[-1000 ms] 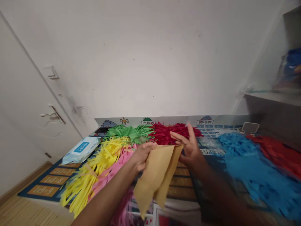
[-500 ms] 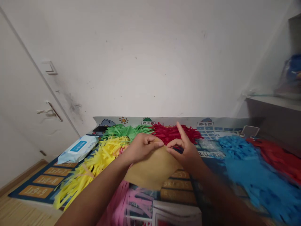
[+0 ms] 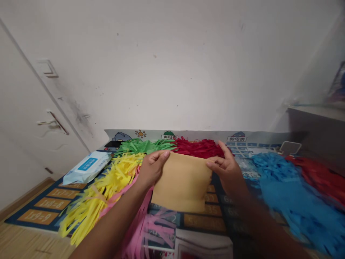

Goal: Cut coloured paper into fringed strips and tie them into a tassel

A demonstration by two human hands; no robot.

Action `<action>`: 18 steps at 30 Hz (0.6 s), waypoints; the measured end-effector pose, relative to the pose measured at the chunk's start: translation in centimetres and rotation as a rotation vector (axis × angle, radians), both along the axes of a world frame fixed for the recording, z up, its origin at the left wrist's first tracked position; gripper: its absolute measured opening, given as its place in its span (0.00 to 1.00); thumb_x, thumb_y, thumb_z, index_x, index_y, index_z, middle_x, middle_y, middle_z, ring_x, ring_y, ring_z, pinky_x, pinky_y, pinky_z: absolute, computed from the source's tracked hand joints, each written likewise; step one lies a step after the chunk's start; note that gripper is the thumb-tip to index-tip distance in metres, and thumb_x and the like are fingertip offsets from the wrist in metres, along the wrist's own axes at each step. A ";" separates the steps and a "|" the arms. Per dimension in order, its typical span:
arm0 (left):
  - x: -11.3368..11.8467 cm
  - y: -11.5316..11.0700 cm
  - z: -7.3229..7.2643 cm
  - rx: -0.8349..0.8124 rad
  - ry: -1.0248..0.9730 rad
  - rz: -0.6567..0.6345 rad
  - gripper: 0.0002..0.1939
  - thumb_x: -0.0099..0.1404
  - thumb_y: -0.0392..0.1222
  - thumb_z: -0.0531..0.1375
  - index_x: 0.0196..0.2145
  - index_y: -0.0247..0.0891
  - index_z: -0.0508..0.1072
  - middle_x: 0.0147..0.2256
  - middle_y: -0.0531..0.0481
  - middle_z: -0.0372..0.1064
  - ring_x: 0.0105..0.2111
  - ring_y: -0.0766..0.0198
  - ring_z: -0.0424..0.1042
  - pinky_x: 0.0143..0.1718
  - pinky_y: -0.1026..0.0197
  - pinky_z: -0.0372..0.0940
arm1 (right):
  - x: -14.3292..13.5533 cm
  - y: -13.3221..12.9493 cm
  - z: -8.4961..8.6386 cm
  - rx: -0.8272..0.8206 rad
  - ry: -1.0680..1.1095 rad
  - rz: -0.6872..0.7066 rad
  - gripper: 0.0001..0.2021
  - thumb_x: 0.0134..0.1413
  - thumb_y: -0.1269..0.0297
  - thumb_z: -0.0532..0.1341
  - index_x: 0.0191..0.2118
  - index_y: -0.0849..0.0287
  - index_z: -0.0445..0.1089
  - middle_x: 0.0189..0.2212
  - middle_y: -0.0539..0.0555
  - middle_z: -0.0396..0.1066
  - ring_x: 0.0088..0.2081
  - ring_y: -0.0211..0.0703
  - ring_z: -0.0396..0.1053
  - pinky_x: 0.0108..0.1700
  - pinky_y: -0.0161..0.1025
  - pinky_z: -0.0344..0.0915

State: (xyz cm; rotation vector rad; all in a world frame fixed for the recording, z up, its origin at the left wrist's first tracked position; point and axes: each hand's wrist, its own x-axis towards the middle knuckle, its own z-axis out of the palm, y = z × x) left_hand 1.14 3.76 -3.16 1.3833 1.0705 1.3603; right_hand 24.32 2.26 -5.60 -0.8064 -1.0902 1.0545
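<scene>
Your left hand grips the tan paper sheet at its upper left corner, thumb laid over the near face; your right hand pinches the upper right corner between thumb and fingertip, its index finger pointing upward. The sheet hangs between your two hands, broad face toward you, above the middle of the printed mat. Behind it, along the mat's far side, lie green paper strips and, touching their right end, crimson paper strips. To your left, yellow paper strips run alongside pink paper strips, the latter partly hidden by your left forearm. A wet-wipes pack lies beyond the yellow ones, near the mat's left edge. To your right, well apart from the sheet, blue strips lie beside a red bundle, its details blurred.
</scene>
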 end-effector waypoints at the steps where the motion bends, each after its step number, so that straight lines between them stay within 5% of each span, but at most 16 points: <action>1: 0.0 0.0 -0.1 -0.015 -0.018 0.012 0.21 0.53 0.58 0.66 0.30 0.34 0.78 0.23 0.52 0.72 0.23 0.66 0.68 0.25 0.67 0.62 | -0.1 0.0 -0.1 -0.008 0.005 0.008 0.53 0.43 0.62 0.71 0.69 0.57 0.38 0.28 0.48 0.75 0.29 0.39 0.70 0.34 0.34 0.66; 9: -0.2 0.5 -1.1 -0.050 -0.092 0.066 0.19 0.54 0.56 0.65 0.32 0.35 0.77 0.22 0.55 0.71 0.21 0.67 0.67 0.24 0.67 0.62 | -0.5 -0.1 -1.1 -0.056 0.093 0.091 0.55 0.40 0.65 0.72 0.69 0.54 0.37 0.27 0.47 0.75 0.30 0.40 0.72 0.36 0.36 0.68; 18: -0.9 0.1 -1.8 0.369 0.532 0.428 0.15 0.61 0.48 0.56 0.31 0.37 0.80 0.31 0.51 0.78 0.33 0.60 0.74 0.36 0.65 0.65 | -0.7 -0.4 -1.3 -0.054 0.116 0.051 0.53 0.40 0.66 0.72 0.68 0.56 0.40 0.21 0.42 0.71 0.23 0.34 0.66 0.30 0.31 0.63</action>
